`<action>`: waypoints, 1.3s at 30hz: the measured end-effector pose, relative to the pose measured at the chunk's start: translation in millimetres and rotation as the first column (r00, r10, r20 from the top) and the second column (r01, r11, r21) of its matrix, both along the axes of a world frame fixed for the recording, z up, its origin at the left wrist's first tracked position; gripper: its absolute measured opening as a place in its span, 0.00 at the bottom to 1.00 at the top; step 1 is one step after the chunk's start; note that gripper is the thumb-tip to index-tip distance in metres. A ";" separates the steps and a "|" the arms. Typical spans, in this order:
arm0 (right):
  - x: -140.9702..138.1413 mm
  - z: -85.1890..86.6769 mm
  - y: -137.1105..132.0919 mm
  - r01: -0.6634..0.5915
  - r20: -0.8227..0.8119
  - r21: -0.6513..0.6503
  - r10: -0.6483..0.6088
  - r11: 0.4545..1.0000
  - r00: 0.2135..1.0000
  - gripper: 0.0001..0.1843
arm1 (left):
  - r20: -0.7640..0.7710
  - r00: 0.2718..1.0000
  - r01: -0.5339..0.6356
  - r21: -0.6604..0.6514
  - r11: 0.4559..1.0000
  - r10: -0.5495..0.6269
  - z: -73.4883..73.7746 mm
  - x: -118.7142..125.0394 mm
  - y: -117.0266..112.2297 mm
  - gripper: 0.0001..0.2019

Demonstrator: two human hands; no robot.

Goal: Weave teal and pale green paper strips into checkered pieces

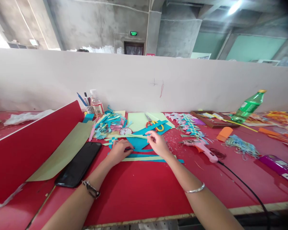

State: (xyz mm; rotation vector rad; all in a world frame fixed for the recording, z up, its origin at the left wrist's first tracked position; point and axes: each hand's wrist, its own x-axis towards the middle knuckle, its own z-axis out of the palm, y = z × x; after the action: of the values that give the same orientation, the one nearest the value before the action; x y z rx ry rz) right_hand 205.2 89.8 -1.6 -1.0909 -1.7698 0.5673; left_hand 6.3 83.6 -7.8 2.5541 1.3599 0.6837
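Observation:
My right hand (158, 144) pinches a pale green paper strip (138, 136) between thumb and forefinger, above a blue paper sheet (136, 142). The strip runs leftward to a small blue-and-green checkered woven paper piece (112, 141). My left hand (121, 150) rests on this woven piece with curled fingers, holding it down; the fingertips are partly hidden. In front of both hands lie several blue and pale green paper strips (146, 158). Scissors with orange-yellow handles (158, 125) lie just behind, partly under a blue strip.
A heap of paper scraps (108, 124) lies back left, near a phone (79, 164) and a red divider board (38, 147). To the right are woven paper pieces (189, 123), a pink glue gun (201, 147) with a black cord, and a tilted green bottle (248, 107).

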 end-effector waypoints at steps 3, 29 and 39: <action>-2.9 5.2 -5.8 -0.108 0.240 0.131 0.074 0.985 0.968 0.11 | 0.067 0.995 -0.072 0.006 0.997 0.071 5.0 1.3 -1.0 0.08; -1.4 20.8 -20.3 -0.746 -0.585 -0.416 0.475 0.520 0.657 0.21 | 0.544 0.836 0.091 -0.258 0.962 0.066 11.3 1.2 0.7 0.11; 1.1 13.4 -15.9 -0.738 -0.596 -0.303 0.484 0.603 0.641 0.13 | 0.512 0.859 0.154 -0.296 0.943 0.021 11.7 4.1 -2.2 0.10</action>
State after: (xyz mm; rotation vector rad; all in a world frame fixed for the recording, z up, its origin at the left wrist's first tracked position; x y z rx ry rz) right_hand 206.4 73.9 11.8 -0.5216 -1.5582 1.7096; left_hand 10.3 81.4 3.9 1.9545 1.0849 0.9448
